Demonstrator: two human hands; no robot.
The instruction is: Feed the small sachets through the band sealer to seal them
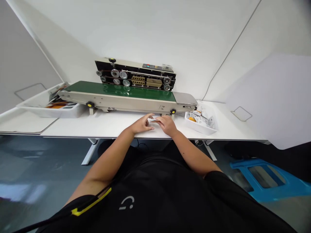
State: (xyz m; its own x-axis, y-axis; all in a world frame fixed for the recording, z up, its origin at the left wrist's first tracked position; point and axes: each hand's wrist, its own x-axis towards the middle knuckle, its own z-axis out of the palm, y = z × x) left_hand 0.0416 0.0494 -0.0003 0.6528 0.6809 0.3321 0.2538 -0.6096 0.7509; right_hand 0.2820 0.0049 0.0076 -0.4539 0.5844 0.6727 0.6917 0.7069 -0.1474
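Observation:
My left hand (143, 124) and my right hand (167, 124) rest close together on the white table (109, 124), just in front of the sealing machine. Between their fingertips lies a small flat clear packet (153, 120), pinched at both ends and held down on the tabletop. The fingers of both hands are curled onto it. Its contents are too small to make out.
A band sealer with a green conveyor belt (119, 90) stands across the table behind my hands. A white tray (200, 121) of small packets sits at the right, and a larger white tray (48, 105) with packets at the left. A blue stool (264, 176) stands on the floor at right.

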